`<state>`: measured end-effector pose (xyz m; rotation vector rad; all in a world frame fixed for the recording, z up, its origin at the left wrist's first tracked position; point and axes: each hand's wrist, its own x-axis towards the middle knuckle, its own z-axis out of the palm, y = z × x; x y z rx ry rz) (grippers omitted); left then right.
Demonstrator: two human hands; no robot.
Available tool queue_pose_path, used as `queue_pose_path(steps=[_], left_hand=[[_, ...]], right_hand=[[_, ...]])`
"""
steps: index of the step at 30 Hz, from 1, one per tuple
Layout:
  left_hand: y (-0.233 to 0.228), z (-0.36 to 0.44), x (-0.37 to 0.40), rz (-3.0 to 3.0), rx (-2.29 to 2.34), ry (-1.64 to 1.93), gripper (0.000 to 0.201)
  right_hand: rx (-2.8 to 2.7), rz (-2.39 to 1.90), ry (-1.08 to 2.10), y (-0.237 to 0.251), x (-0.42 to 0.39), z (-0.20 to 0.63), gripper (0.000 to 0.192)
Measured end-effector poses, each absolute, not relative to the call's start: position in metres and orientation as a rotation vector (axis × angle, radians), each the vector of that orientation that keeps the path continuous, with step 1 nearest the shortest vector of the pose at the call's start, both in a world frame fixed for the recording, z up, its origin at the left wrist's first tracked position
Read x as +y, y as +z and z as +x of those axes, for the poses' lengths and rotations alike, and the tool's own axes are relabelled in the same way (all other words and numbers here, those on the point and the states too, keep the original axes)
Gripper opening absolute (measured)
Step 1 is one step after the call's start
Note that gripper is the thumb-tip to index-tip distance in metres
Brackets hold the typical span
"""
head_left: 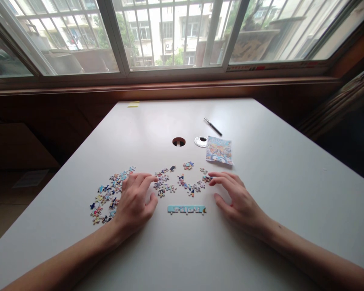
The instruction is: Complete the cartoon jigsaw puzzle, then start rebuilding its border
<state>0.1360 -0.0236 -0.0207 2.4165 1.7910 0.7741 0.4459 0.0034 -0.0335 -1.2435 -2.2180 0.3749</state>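
Between my hands lies a joined strip of light-blue jigsaw pieces [186, 209], one long side straight. My left hand [137, 200] rests on the table, fingers apart, its fingertips at the edge of a small group of jigsaw pieces [163, 182]; it hides part of a larger pile of pieces [104, 198] on its left. Fingers spread and curved, my right hand [234, 198] has its index fingertip by the right end of a loose arc of pieces [190, 186]. I see no piece held in either hand. A small cluster of pieces [188, 165] sits farther back.
A printed packet [219, 150] lies beyond my right hand, near a round metal cover [200, 141] and a black pen [213, 126]. The white table [157, 121] has a cable hole [178, 142]. Yellow tape [133, 104] marks its far edge, below barred windows.
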Motion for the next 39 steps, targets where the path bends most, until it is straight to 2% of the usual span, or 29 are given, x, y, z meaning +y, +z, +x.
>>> queue_pose_path(steps=[14, 39], left_hand=[[-0.0181, 0.1374, -0.0257, 2.453, 1.703, 0.765, 0.016], [-0.0191, 0.1371, -0.0247, 2.454, 1.695, 0.760, 0.014]], right_hand=[[-2.212, -1.227, 0.371, -0.0302, 0.0044, 0.4430, 0.020], [-2.230, -1.233, 0.384, -0.0315, 0.0041, 0.4446, 0.021]])
